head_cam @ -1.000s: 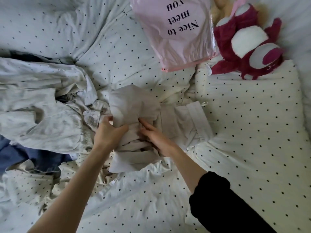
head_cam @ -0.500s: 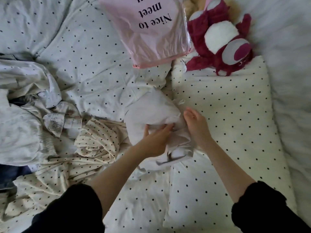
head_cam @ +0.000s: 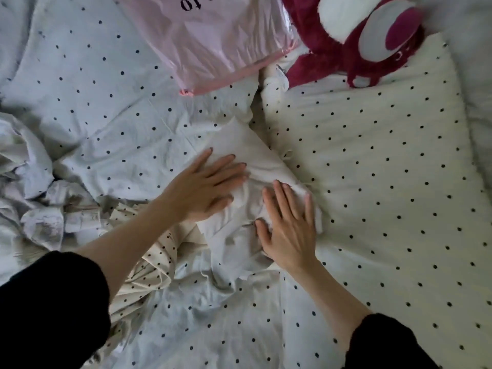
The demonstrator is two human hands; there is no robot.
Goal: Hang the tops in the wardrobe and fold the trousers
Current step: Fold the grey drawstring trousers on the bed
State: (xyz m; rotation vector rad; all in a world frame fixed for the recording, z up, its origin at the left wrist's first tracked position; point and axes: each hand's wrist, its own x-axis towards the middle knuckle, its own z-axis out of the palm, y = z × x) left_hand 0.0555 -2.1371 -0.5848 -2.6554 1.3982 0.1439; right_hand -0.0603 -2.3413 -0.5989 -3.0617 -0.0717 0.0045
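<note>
The folded trousers [head_cam: 255,166] now lie on the bed beside the pillow [head_cam: 372,161], set down since a moment ago. Left hand [head_cam: 207,187] and right hand [head_cam: 287,230] rest on them, fingers spread flat, pressing. Judged: fold nearly complete; clothes pile [head_cam: 40,198] at left remains.

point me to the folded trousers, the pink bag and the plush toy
folded trousers [head_cam: 241,147]: head view, bare upper part above the hands
pink bag [head_cam: 221,46]: head view, middle of its crinkled face
plush toy [head_cam: 314,65]: head view, dark red body
</note>
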